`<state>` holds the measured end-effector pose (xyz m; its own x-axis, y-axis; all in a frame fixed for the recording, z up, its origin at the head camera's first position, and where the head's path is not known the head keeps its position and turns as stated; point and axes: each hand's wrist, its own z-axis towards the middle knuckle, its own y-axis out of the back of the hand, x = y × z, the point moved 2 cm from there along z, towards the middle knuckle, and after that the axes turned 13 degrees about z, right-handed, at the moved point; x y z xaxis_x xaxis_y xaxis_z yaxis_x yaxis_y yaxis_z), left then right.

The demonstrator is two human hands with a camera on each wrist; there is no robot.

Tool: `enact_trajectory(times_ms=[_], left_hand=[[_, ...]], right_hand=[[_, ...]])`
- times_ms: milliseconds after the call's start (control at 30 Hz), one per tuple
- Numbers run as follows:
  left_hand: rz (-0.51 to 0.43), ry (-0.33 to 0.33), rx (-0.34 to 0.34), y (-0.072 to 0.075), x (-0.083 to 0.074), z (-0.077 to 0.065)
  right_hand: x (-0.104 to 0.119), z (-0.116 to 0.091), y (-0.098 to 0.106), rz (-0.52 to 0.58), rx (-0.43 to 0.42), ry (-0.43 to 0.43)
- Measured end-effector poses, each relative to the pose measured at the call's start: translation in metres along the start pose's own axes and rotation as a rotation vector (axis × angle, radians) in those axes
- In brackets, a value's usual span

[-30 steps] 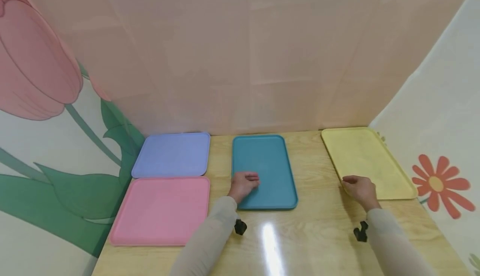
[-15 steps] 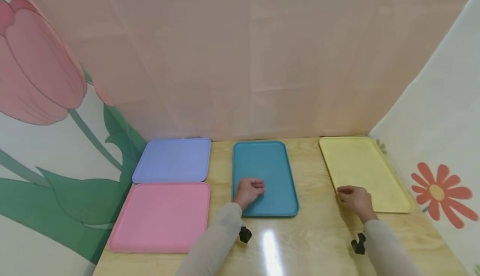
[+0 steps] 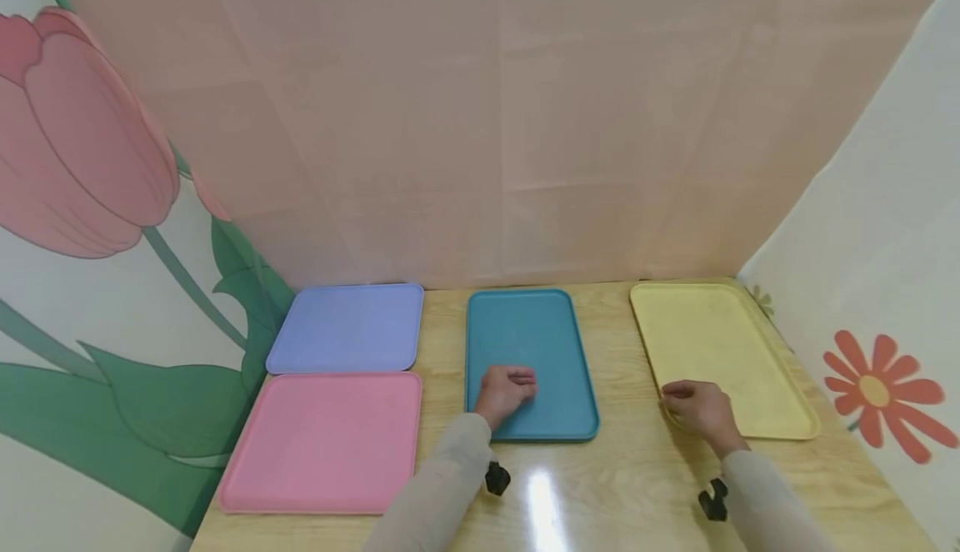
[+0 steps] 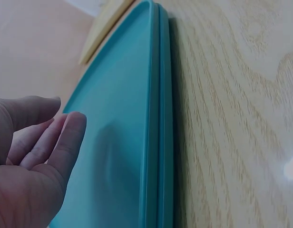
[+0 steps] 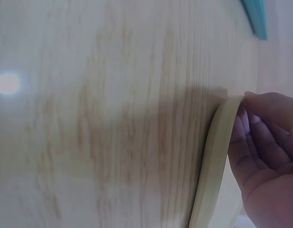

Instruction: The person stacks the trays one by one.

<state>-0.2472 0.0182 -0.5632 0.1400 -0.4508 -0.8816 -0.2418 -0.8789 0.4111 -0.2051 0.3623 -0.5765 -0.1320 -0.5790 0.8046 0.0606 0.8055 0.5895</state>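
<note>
In the head view a yellow tray [image 3: 720,352] lies at the right of the table. My right hand [image 3: 701,412] pinches its left rim near the front corner; in the right wrist view thumb and fingers of the hand [image 5: 270,156] meet at the rim of the yellow tray [image 5: 215,156]. A teal tray [image 3: 528,327] lies in the middle. Above its front left part is my left hand [image 3: 504,393], fingers loosely bent around nothing. The left wrist view shows a gap between this hand [image 4: 42,156] and the teal tray [image 4: 113,109], whose side has two parallel ridges.
A lavender tray [image 3: 348,327] lies at the back left, with a pink tray [image 3: 322,444] directly in front of it. The wooden table [image 3: 622,485] meets a plain beige backdrop [image 3: 495,118] behind. Flower-printed cloths stand at left and right.
The yellow tray has slid left and a little toward me, with my right hand on its rim. My left hand has drifted slightly right over the teal tray. The head view has tilted up slightly.
</note>
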Motion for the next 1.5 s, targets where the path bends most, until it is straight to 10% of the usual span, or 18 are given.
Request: enact_trajectory(times_ms=[567, 933, 1200, 1500], left_hand=[[-0.034, -0.055, 0.026, -0.055, -0.030, -0.001], [-0.130, -0.003, 0.041, -0.100, -0.053, -0.001], [-0.111, 0.023, 0.031, -0.126, -0.058, -0.001], [-0.015, -0.023, 0.052, -0.138, -0.063, -0.003]], right_hand=[[0.009, -0.003, -0.007, -0.018, 0.001, 0.052], [-0.013, 0.013, 0.057, -0.049, -0.050, -0.001], [-0.044, 0.018, 0.109, -0.097, -0.219, -0.029], [-0.065, 0.018, 0.135, -0.099, -0.198, -0.095]])
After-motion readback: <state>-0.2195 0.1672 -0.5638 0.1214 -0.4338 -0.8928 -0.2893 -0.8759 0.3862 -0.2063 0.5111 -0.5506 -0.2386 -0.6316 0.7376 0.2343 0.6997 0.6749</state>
